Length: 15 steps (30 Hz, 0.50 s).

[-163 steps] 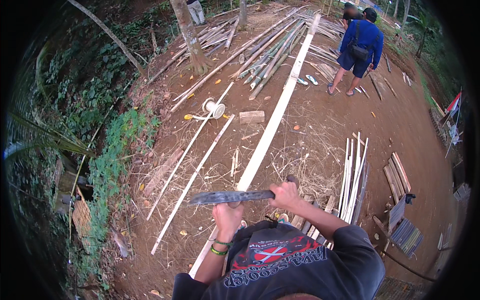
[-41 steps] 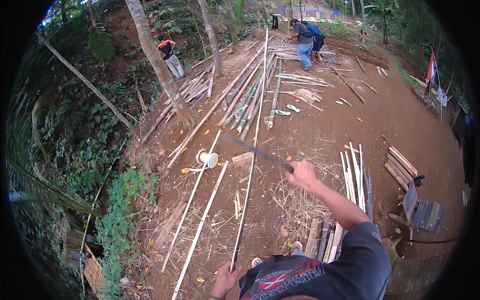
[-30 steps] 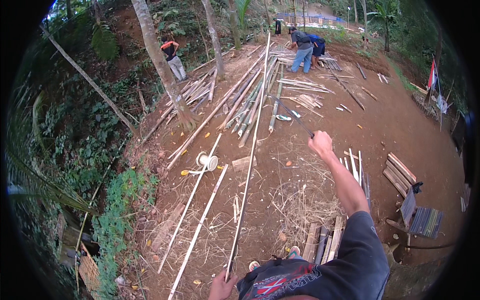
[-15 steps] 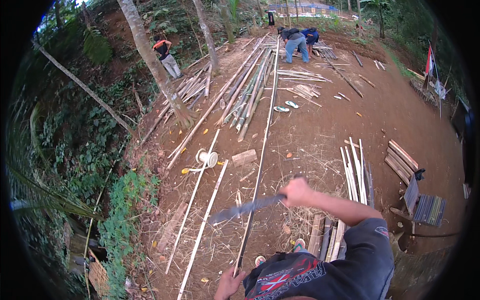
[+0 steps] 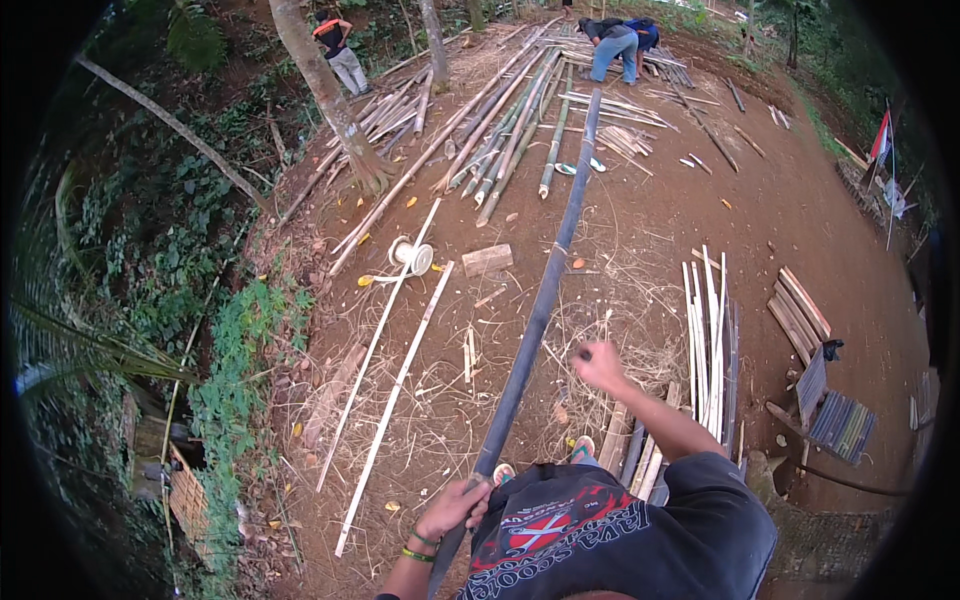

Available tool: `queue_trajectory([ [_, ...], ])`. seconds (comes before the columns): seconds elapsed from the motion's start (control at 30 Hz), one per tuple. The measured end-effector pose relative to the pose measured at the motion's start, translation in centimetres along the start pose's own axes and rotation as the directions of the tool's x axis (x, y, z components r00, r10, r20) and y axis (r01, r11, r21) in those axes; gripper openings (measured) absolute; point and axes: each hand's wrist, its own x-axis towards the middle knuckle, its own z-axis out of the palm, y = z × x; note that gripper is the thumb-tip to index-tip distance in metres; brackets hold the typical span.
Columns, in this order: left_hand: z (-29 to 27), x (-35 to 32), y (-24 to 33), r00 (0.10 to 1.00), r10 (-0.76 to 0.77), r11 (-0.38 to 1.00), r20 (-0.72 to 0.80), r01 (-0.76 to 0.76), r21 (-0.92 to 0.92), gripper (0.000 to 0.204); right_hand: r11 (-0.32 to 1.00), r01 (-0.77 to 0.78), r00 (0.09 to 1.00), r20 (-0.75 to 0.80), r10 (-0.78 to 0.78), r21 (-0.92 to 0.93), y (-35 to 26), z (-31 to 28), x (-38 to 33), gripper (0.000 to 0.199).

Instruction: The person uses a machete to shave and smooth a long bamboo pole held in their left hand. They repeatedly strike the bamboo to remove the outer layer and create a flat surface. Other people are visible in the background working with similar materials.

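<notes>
A long, dark bamboo strip (image 5: 545, 290) slants away from beside my body toward the bamboo piles, its broad dark face turned up. My left hand (image 5: 452, 512), with bands on its wrist, is closed around its near end. To the right of the strip, my right hand (image 5: 603, 368) is a fist, raised above the ground. A dark handle end pokes out of that fist; it belongs to the machete (image 5: 584, 354), whose blade I cannot make out now. Two pale slats (image 5: 392, 452) lie on the ground to the left.
Bamboo poles (image 5: 505, 150) are piled ahead, near tree trunks. White slats (image 5: 710, 350) lie at right, by a bamboo seat (image 5: 845, 425). A spool (image 5: 410, 256) and wood block (image 5: 487, 260) lie ahead left. Two people (image 5: 615, 50) bend over bamboo; another person (image 5: 340, 55) stands far left.
The bamboo strip has turned from its narrow edge to its broad dark face. My left hand has come up around it. The machete blade, earlier pointing left across the strip, no longer shows.
</notes>
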Motion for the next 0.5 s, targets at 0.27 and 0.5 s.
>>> queue_trajectory([
  [0.27, -0.4, 2.8, 3.4, 0.974, 0.012, 0.951, 0.227, 0.059, -0.304, 0.022, 0.923, 0.351, 0.893, 0.241, -0.38, 0.155, -4.8, 6.3, -11.1, 0.015],
  [0.5, -0.9, 0.3, 4.5, 0.932, -0.06, 0.974, 0.356, 0.133, -0.186, 0.019, 0.997, 0.049, 0.983, -0.179, -0.036, 0.068, 4.3, 1.3, 2.3, 0.017],
])
